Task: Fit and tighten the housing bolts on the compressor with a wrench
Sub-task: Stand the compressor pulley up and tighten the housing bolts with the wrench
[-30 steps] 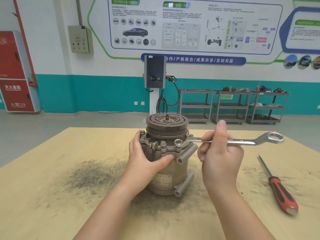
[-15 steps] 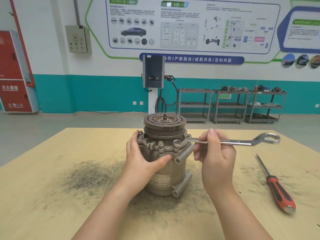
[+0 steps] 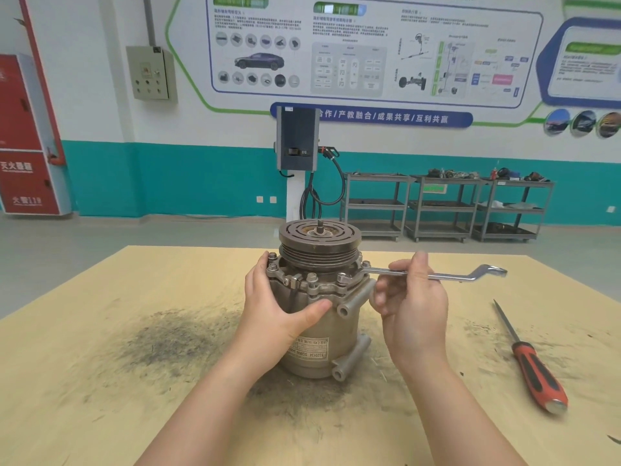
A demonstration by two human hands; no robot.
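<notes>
Left hand wraps the grey metal compressor standing upright on the scuffed wooden table, thumb across its front; its palm hides the housing's left flank and part of the label. Right hand, just right of the compressor, curls round the silver ring wrench; the near ring sits on a flange bolt, engagement hard to make out. Further right lies a red-handled screwdriver.

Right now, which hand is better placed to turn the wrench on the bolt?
Right hand: it grips the ring wrench, seated on a flange bolt. The left hand holds the compressor.
</notes>
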